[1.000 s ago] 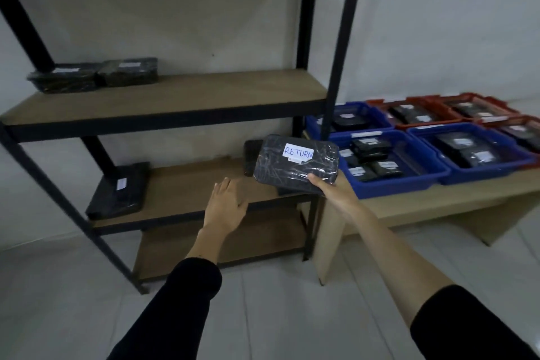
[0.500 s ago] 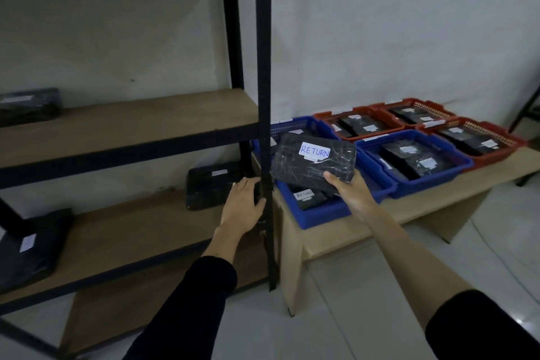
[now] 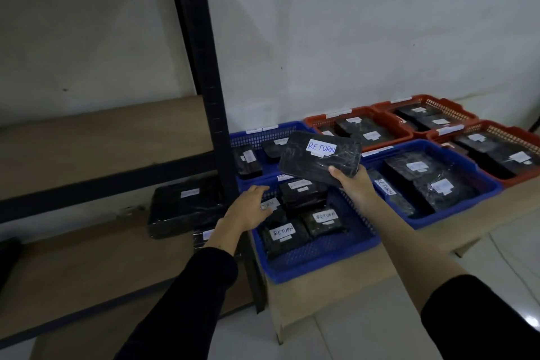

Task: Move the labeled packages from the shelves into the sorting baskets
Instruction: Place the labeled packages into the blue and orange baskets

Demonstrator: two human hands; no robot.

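My right hand point(image 3: 355, 187) grips a black wrapped package point(image 3: 318, 159) with a white "RETURN" label, held above the near blue basket point(image 3: 321, 260). That basket holds several black packages labelled "RETURN". My left hand point(image 3: 248, 209) hovers with fingers apart at the basket's left rim, beside the black shelf post point(image 3: 204, 82), holding nothing. A large black package point(image 3: 184, 206) with a white label lies on the lower shelf board point(image 3: 87, 269) left of the post.
Two more blue baskets point(image 3: 455, 210) and three red baskets point(image 3: 359, 123) with black packages stand on a low wooden table point(image 3: 350, 289) against the white wall. A small package lies below the large one on the shelf. White tiled floor lies in front.
The view has swung right, from the shelves to the baskets. My right hand has carried the RETURN package over the near blue basket. My left hand has followed to the basket's left rim.
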